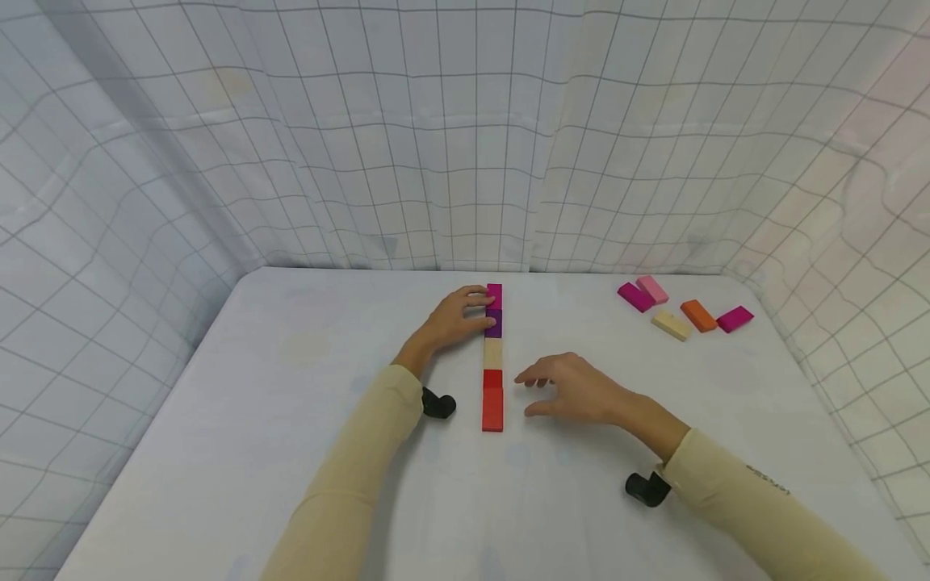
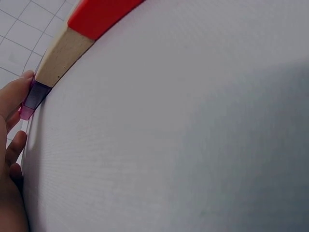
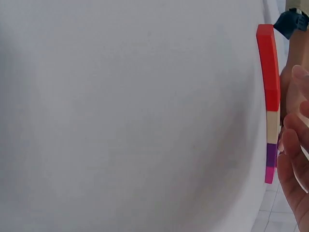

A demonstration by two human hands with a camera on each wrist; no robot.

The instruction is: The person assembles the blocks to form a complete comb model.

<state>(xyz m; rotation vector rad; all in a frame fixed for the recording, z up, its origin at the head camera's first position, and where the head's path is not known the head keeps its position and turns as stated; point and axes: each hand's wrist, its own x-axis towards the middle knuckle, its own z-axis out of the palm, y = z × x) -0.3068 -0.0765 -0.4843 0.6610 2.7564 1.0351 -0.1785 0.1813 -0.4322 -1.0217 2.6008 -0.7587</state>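
Note:
Down the middle of the table runs a row of blocks laid end to end. From the far end come a magenta block (image 1: pixel 495 294), a purple block (image 1: pixel 494 323), a plain wooden block (image 1: pixel 492 353), a red block (image 1: pixel 492 378) and another red block (image 1: pixel 492 410) nearest me. My left hand (image 1: pixel 454 317) touches the far end of the row from the left, thumb at the purple block and fingers at the magenta one. To the right of the row, my right hand (image 1: pixel 577 389) hovers apart from the red blocks, fingers loosely bent and holding nothing.
At the far right lie several loose blocks: a magenta block (image 1: pixel 636 297), a pink block (image 1: pixel 652 289), a wooden block (image 1: pixel 672 325), an orange block (image 1: pixel 699 315) and a second magenta block (image 1: pixel 735 319). A gridded white curtain (image 1: pixel 479 161) surrounds the white table (image 1: pixel 291 452).

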